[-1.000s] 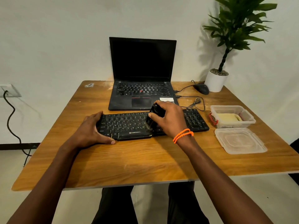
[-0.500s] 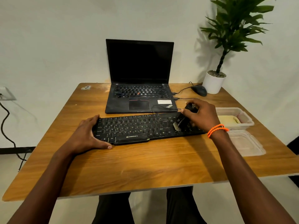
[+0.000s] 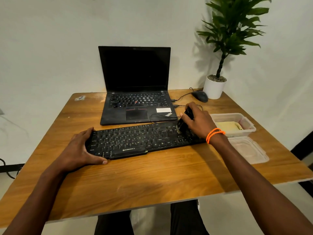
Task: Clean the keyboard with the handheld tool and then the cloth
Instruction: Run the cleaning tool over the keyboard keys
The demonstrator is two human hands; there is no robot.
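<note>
While I sit at the wooden table (image 3: 152,180), which fills most of what I see, the open black laptop (image 3: 135,85) stands at its far edge with a dark screen, and the potted plant (image 3: 218,78) in its white pot rises at the far right corner. Nearer to me, the black keyboard (image 3: 135,139) lies flat across the middle of the table, just in front of the laptop and angled a little, its right end farther from me than its left. My left hand (image 3: 79,150) rests spread on the keyboard's left end, fingers over the far corner and thumb lying along the near edge, pressing it down rather than gripping it. My right hand (image 3: 198,122) is curled closed around the black handheld tool (image 3: 184,121), holding it tilted so its lower end, with pale bristles, touches the keys near the keyboard's right end. On that wrist I wear an orange bracelet (image 3: 215,134). To the right of the keyboard, a clear plastic container (image 3: 237,124) sits open with a folded yellowish cloth (image 3: 228,126) inside it, and its clear lid (image 3: 249,150) lies flat on the table just in front of it, nearer to me. A black mouse (image 3: 199,96) sits beside the white pot, with its cable (image 3: 183,95) running to the laptop's right side. A second thin cable loops across the laptop's front right corner toward my right hand.
</note>
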